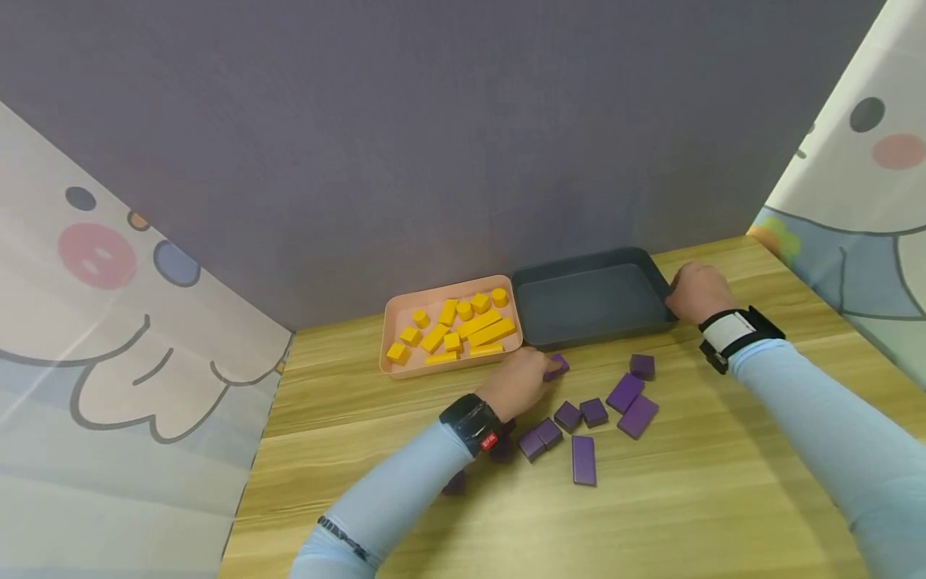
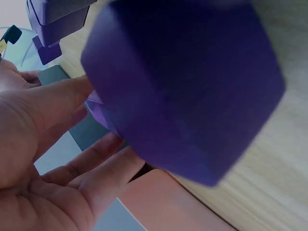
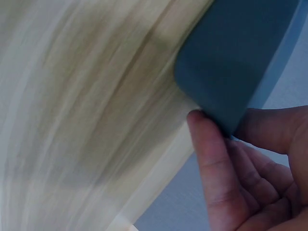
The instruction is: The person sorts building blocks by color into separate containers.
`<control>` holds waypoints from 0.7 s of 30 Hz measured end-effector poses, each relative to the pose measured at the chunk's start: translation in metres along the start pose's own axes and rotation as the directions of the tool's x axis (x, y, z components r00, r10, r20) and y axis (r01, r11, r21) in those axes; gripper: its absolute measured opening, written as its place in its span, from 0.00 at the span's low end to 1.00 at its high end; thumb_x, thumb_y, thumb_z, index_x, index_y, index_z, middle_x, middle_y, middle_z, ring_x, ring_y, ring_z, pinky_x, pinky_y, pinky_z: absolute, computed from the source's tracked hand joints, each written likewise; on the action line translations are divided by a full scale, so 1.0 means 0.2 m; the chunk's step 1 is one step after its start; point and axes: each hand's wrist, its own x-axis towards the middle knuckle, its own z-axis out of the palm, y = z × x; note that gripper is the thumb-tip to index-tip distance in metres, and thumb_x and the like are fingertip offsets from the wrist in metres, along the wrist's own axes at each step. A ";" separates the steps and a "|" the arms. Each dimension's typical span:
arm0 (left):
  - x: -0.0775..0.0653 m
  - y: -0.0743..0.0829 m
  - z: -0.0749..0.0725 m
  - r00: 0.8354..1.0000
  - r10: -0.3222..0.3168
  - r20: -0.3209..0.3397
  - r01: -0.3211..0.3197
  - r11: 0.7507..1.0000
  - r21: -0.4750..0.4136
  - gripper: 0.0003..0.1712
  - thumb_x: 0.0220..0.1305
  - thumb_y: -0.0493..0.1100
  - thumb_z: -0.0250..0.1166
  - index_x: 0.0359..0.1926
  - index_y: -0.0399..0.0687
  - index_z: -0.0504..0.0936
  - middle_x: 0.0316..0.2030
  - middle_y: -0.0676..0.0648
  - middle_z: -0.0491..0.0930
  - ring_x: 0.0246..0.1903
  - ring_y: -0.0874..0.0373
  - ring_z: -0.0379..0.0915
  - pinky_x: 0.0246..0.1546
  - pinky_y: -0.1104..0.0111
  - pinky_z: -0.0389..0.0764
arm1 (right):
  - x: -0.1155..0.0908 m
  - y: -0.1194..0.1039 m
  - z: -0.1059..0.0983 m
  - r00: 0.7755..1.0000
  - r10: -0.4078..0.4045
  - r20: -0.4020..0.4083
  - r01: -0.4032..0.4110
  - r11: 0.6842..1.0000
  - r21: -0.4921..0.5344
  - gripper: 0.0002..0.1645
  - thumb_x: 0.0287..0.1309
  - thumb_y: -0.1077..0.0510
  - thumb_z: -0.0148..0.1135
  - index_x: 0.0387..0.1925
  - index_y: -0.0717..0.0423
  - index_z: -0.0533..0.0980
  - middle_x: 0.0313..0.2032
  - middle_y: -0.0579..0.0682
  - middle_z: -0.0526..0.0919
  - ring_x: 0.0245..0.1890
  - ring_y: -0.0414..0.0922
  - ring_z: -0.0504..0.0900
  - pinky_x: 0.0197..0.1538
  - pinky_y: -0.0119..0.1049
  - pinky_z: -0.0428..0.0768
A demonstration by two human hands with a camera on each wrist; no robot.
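Note:
My left hand (image 1: 515, 383) reaches in just in front of the two trays and pinches a purple block (image 1: 557, 367) between thumb and fingers. In the left wrist view a nearer purple block (image 2: 192, 96) covers much of that grip. At the right end of the dark grey tray (image 1: 589, 301), my right hand (image 1: 697, 289) grips the tray's end wall. The right wrist view shows the thumb on one side of the wall and the fingers (image 3: 211, 163) on the other. No blocks lie in the grey tray.
A peach tray (image 1: 394, 322) of yellow blocks (image 1: 477, 324) adjoins the grey tray's left side. Several purple blocks (image 1: 583, 461) are scattered on the wooden table (image 1: 651, 515) between the forearms, some partly hidden by the left wrist. A grey panel (image 1: 434, 161) rises behind the trays.

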 end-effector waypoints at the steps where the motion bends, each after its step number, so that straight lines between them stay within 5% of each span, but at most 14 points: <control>1: 0.01 0.00 0.00 1.000 -0.004 0.000 0.004 1.000 -0.013 0.15 0.72 0.37 0.65 0.55 0.53 0.90 0.30 0.54 0.82 0.30 0.64 0.74 0.28 0.78 0.72 | 0.00 0.01 0.00 1.000 -0.002 -0.003 0.002 1.000 -0.001 0.07 0.45 0.65 0.62 0.21 0.68 0.82 0.23 0.64 0.85 0.26 0.61 0.82 0.27 0.50 0.77; 9: 0.03 0.02 0.00 0.999 -0.041 0.013 0.041 0.999 -0.010 0.19 0.68 0.29 0.62 0.50 0.53 0.91 0.27 0.54 0.78 0.28 0.63 0.72 0.24 0.77 0.70 | 0.03 0.01 0.01 1.000 -0.016 -0.024 0.016 1.000 -0.007 0.18 0.44 0.65 0.60 0.06 0.52 0.67 0.12 0.47 0.70 0.19 0.52 0.71 0.21 0.41 0.67; 15: 0.03 0.03 0.00 0.998 -0.058 -0.010 0.058 0.998 0.003 0.18 0.66 0.31 0.66 0.50 0.53 0.91 0.38 0.53 0.88 0.36 0.65 0.80 0.37 0.77 0.81 | 0.04 0.01 0.00 1.000 0.009 -0.026 -0.010 0.999 -0.040 0.18 0.44 0.64 0.62 0.07 0.55 0.68 0.14 0.55 0.74 0.20 0.58 0.76 0.24 0.51 0.74; 21: 0.02 0.04 -0.05 0.997 -0.072 0.006 0.073 0.993 -0.089 0.20 0.56 0.30 0.69 0.50 0.47 0.92 0.35 0.51 0.87 0.27 0.63 0.70 0.23 0.77 0.65 | 0.04 0.00 0.02 0.998 0.049 -0.036 -0.051 0.998 -0.032 0.16 0.44 0.63 0.64 0.09 0.59 0.69 0.17 0.61 0.77 0.22 0.61 0.79 0.26 0.56 0.78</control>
